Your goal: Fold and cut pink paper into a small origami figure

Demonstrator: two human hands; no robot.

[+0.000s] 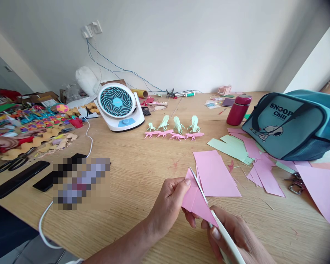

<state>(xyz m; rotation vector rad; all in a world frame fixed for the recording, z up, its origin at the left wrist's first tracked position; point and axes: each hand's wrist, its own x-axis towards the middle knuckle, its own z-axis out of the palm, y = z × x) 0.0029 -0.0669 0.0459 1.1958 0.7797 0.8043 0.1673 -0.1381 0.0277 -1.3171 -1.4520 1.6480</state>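
Note:
My left hand (172,196) pinches a folded piece of pink paper (194,201) between thumb and fingers. In my right hand (233,231) is a pair of white-handled scissors (226,234). Their blades lie along the right edge of the folded paper, pointing away from me. Both hands are closed and close together above the table. Just beyond them lie pink paper sheets (217,174). Farther back stands a row of folded green paper figures (178,125), with several pink paper figures (177,136) in front.
A white fan (118,106) stands at back left, its cable running down the table. Paper scraps (266,176), a red flask (238,110) and a teal bag (288,119) occupy the right. At far left, another person's hand (5,143) is near black scissors (16,160) and colourful craft pieces.

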